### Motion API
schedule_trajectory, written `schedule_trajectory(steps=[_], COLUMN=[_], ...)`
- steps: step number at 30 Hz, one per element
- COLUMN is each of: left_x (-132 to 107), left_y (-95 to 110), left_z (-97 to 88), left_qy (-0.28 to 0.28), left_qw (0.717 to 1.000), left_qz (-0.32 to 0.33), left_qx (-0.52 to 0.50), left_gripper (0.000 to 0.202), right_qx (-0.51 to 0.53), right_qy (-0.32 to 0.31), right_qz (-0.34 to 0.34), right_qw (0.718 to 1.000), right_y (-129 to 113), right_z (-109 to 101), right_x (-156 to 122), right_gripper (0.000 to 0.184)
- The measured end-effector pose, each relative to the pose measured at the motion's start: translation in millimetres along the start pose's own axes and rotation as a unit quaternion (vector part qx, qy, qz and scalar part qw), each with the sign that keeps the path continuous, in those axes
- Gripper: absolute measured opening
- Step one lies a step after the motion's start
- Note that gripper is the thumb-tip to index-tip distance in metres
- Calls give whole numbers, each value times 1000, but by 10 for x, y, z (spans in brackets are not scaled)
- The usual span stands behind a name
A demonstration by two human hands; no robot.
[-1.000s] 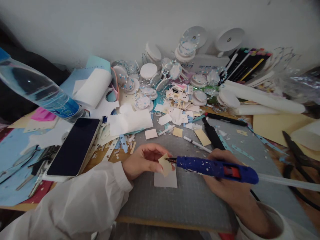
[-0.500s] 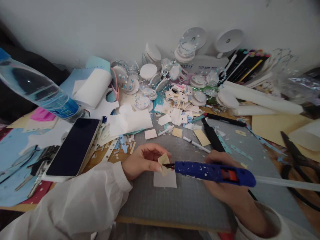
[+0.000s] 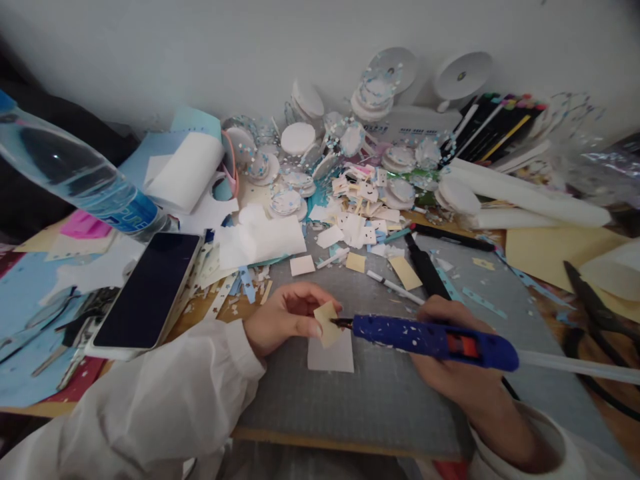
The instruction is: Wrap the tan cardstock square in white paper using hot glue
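Between thumb and fingers, my left hand (image 3: 291, 313) pinches a small yellow paper piece (image 3: 325, 327), tilted above the mat. My right hand (image 3: 457, 360) grips a blue glue gun (image 3: 400, 337) lying sideways, a clear glue stick (image 3: 575, 367) poking out of its rear end. The gun's dark nozzle (image 3: 343, 323) points left and meets the right edge of the yellow piece; whether glue is coming out I cannot tell. Under the yellow piece a white paper square (image 3: 331, 357) lies flat on the grey cutting mat (image 3: 380, 407).
Paper scraps, small face cut-outs (image 3: 367, 190) and white discs (image 3: 299, 139) crowd the back. A phone (image 3: 150, 290) and a water bottle (image 3: 75, 170) are on the left. Scissors (image 3: 593, 300) and paper rolls (image 3: 520, 193) lie right. A white pen (image 3: 395, 287) rests on the mat.
The yellow paper piece has turned to show more of its face. The glue gun's nozzle has shifted slightly right, nearer the paper's edge. Both hands keep their holds.
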State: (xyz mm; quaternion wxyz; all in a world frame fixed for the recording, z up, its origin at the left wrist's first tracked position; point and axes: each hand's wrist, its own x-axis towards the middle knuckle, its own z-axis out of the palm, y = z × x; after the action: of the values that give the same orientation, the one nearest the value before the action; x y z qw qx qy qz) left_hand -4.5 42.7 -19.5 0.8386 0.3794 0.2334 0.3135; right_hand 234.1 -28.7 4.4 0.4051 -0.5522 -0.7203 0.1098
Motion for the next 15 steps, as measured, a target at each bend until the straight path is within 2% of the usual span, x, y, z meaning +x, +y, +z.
schedule_trajectory(steps=[6,11,15], left_x=[3,-5,-3], left_y=[9,15,17], left_z=[15,14,12], left_qy=[7,10,16], left_qw=[1000,1000,999], left_qz=[11,8,10], left_qx=[-23,-24,-26], left_gripper=[35,36,36], right_qx=[-3,-2,3], right_qy=[-14,-53,-49], right_qz=[-19,-21,-18], right_qw=[1000,998,999], right_y=[19,28,63], right_z=[-16,-40,-46], right_x=[-35,-39,-52], right_gripper=[14,13,13])
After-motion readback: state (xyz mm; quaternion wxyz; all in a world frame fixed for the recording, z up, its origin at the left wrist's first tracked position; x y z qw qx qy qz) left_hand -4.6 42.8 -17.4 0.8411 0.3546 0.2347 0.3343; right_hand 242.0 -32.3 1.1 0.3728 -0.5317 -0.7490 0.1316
